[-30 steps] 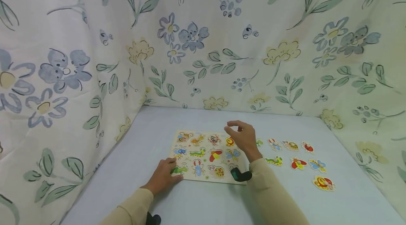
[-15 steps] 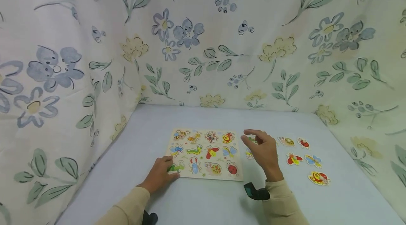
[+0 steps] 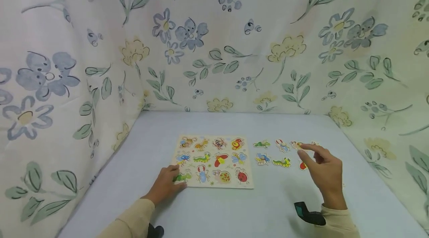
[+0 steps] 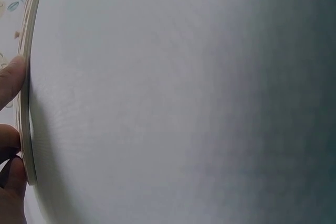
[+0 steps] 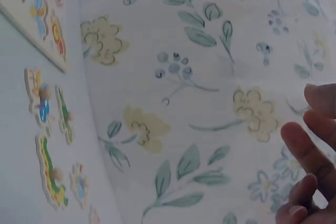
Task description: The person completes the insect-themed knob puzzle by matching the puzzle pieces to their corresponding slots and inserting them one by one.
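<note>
Beside the pale, rectangular, insect-printed board (image 3: 232,184), flat painted insect cut-outs (image 3: 281,162) lie loose. The bare right hand (image 3: 324,173) hovers above them, thumb and forefinger parted around nothing; a light edge pinch should suit, while the left hand (image 3: 163,184) holds the board's corner.

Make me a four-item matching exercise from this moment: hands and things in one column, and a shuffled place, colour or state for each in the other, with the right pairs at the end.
Column one
1. Left hand
2. Right hand
3. Puzzle board
4. Loose beetle piece

Column two
A. Blue body with red horns
B. On the right, hiding some of the loose pieces in the head view
C. Pale rectangle with bug pictures in three rows
D. Touching the board at its near left corner

Right pairs
1-D, 2-B, 3-C, 4-A
</note>
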The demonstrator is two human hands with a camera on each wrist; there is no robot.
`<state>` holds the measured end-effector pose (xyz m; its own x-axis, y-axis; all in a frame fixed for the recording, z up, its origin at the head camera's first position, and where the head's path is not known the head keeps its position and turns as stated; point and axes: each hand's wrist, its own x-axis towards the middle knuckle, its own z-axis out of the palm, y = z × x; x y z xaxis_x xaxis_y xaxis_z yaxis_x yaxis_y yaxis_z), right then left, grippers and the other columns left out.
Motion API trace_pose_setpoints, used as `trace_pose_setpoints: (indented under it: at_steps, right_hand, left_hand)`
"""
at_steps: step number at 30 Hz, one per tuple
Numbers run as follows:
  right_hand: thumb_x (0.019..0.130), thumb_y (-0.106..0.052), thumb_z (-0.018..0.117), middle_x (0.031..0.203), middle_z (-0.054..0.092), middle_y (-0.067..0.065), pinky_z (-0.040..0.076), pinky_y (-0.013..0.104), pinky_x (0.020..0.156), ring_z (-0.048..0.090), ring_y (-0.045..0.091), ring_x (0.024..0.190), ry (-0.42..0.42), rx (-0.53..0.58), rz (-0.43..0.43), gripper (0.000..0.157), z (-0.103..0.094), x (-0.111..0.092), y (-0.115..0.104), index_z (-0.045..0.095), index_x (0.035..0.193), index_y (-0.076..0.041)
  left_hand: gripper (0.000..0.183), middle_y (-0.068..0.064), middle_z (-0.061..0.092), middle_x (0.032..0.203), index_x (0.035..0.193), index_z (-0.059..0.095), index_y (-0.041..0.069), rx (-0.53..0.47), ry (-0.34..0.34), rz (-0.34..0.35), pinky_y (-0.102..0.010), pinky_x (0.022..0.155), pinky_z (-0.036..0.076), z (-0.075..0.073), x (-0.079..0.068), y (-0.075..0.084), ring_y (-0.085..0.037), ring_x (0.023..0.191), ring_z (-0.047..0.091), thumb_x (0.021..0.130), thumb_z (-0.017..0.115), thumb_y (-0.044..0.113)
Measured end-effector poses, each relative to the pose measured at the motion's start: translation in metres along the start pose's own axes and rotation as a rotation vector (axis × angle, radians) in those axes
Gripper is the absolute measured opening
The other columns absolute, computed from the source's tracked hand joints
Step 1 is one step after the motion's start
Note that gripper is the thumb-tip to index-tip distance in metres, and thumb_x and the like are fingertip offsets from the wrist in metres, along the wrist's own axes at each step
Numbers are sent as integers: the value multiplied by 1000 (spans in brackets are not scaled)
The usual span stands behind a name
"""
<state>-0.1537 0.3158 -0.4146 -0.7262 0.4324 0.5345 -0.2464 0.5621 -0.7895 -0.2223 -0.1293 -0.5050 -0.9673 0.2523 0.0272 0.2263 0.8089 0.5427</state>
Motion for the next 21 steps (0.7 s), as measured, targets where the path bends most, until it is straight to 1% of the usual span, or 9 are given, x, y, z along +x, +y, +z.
trace_pose_setpoints:
  at_steps: [1, 4, 7, 10, 13, 15, 18, 21]
  right_hand:
    - [79, -7, 80, 78, 50, 6, 26, 24, 57, 37, 17, 73, 12, -25, 8, 25, -6, 0, 3, 76, 103, -7]
    - [81, -12, 80, 75, 47, 6, 25, 25, 53, 37, 16, 70, 58, -86, 75, 25, -26, 1, 15, 76, 105, -8]
    - [82, -16, 80, 74, 42, 8, 24, 26, 50, 36, 17, 68, 109, -93, 166, 26, -44, 1, 27, 75, 106, -8]
    - [82, -20, 79, 76, 42, 8, 25, 27, 51, 37, 17, 70, 148, -93, 269, 30, -57, 3, 42, 75, 109, -7]
    - [83, -26, 78, 78, 41, 8, 26, 28, 51, 37, 17, 71, 156, -127, 373, 33, -65, 3, 57, 74, 111, -9]
    - [83, -29, 78, 77, 41, 7, 26, 28, 49, 37, 17, 69, 151, -143, 426, 35, -69, 2, 66, 74, 112, -10]
    - [81, -29, 80, 72, 41, 5, 24, 30, 45, 35, 17, 63, 150, -122, 459, 35, -74, -1, 80, 75, 109, -9]
    - [81, -31, 80, 68, 40, 3, 25, 31, 44, 35, 17, 60, 131, -126, 485, 34, -79, -5, 92, 75, 107, -11]
  left_hand:
    - [68, -21, 47, 138, 128, 56, -10, -3, -2, -2, -51, 105, 34, 0, 0, 0, -40, 125, 41, 77, 82, 27]
    - [68, -21, 47, 137, 127, 56, -11, -6, 0, 0, -51, 104, 34, 0, -1, 1, -40, 124, 42, 77, 82, 27]
    - [67, -20, 47, 137, 127, 56, -10, -5, 4, 3, -51, 105, 34, 0, 0, 2, -39, 123, 42, 77, 82, 26]
    - [67, -20, 48, 137, 127, 56, -10, 4, 5, 7, -50, 105, 34, 1, 0, 2, -39, 123, 42, 78, 82, 27]
    - [66, -21, 48, 137, 126, 57, -10, 16, 0, 3, -51, 104, 35, 1, -1, 1, -39, 122, 42, 78, 82, 28]
    - [67, -21, 48, 136, 126, 57, -10, 18, -4, 2, -51, 104, 35, 0, -2, 2, -39, 122, 43, 78, 82, 28]
    - [66, -20, 49, 136, 126, 57, -10, 17, 5, 13, -51, 104, 35, 2, -1, 1, -39, 122, 43, 78, 82, 27]
    - [65, -20, 49, 136, 126, 57, -11, 19, 14, 32, -50, 104, 35, 5, 0, 0, -38, 121, 43, 78, 82, 25]
